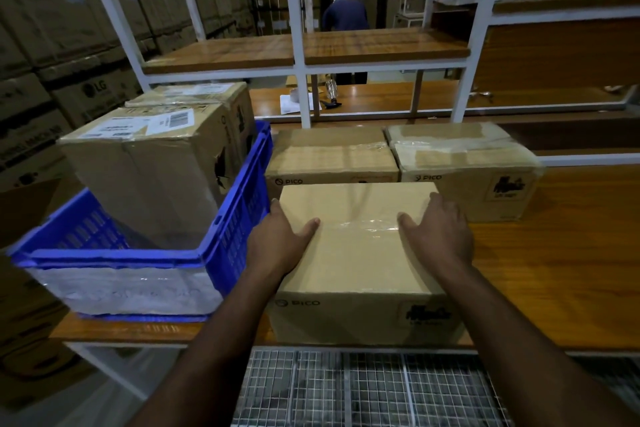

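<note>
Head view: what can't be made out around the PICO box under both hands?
All in the head view:
- Fingers of the left hand and right hand drop past the edges of the PICO box, hidden by the hands' backs; grip unclear.
- The label on the front box in the blue crate: print too small.
- The rear crate box: mostly hidden by the front one.
- The black logo on the PICO box: blurred.

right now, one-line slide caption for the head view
Left hand and right hand rest on a taped cardboard box on a wooden shelf, beside a blue crate holding two boxes.
</note>
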Motion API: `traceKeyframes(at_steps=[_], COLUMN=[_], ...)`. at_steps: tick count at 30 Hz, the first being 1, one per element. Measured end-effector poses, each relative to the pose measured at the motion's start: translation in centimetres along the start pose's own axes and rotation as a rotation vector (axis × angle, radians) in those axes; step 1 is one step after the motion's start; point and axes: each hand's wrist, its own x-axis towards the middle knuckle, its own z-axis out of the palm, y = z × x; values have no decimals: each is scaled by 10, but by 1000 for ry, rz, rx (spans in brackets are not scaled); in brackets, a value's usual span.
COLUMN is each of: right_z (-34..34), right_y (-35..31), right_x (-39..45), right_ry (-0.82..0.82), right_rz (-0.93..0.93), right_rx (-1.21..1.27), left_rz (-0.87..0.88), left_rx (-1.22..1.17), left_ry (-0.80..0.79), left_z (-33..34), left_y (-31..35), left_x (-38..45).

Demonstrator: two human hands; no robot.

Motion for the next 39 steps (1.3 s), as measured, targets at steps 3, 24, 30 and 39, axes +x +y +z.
traceKeyframes(at_steps=[3,24,30,39], right_z=[-5,-35,-44,-35], right_y=[4,-3,-35,-49], right_x=[-9,-31,-33,-39], right_ry=[78,370,155,83], right_rz=[-55,-226,-498,-529], right_rx=[56,245,-1,-63], left_rz=[48,316,522,492], left_rx=[-81,-144,243,302], left_ry=[80,466,405,160], left_z=[-4,-23,-33,-30], left_y=[-2,9,30,44], left_x=[-11,-44,-44,-49])
